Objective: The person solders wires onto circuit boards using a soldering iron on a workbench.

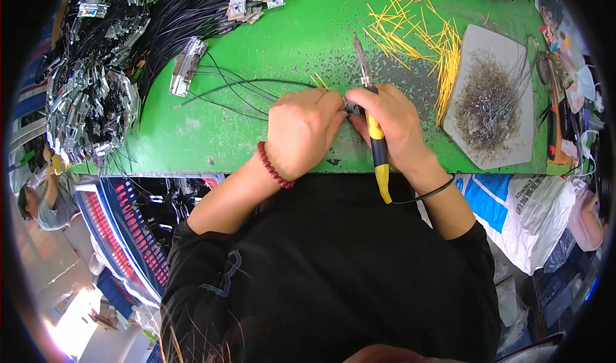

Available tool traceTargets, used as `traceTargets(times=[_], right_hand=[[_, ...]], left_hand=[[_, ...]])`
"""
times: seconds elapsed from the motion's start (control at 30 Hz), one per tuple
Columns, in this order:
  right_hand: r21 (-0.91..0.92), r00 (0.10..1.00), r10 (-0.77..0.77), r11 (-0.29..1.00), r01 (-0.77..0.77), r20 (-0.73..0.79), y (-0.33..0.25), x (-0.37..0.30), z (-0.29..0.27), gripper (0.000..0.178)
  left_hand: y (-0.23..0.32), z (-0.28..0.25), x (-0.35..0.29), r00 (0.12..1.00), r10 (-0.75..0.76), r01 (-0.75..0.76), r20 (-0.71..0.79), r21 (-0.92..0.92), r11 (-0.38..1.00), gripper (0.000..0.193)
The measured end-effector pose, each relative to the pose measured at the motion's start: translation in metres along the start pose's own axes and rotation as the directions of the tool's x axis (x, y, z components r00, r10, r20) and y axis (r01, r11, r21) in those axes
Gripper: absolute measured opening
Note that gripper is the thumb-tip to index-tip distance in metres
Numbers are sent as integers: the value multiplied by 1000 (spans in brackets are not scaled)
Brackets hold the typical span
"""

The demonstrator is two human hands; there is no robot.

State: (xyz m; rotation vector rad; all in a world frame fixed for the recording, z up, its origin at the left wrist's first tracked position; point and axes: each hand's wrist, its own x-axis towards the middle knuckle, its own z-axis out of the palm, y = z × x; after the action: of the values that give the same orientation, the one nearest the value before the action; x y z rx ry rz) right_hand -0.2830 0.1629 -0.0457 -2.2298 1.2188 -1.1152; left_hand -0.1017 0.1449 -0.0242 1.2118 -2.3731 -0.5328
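While the right hand (393, 127) gripped the soldering iron (371, 116), its long axis running near-to-far, the left hand (301, 131) pinched a small part (351, 108) just left of the iron.

Left hand (301, 131) and right hand (393, 126) curled, fingertips meeting.

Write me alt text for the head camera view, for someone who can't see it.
Seen from above, a person's right hand holds a yellow-and-black soldering iron beside the left hand, which pinches a small part on a green worktable. Black wires, yellow strips and a grey pad surround them.
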Motion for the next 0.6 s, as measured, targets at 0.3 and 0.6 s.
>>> traceTargets(times=[0.3,0.6], right_hand=[[324,963,267,914,-243,-29,3,-10,-6,42],[166,992,103,982,-90,-68,9,-8,-1,38]], left_hand=[[-4,1,9,995,-95,97,40,-29,995,8],[-4,2,8,996,-51,53,72,-30,998,8]])
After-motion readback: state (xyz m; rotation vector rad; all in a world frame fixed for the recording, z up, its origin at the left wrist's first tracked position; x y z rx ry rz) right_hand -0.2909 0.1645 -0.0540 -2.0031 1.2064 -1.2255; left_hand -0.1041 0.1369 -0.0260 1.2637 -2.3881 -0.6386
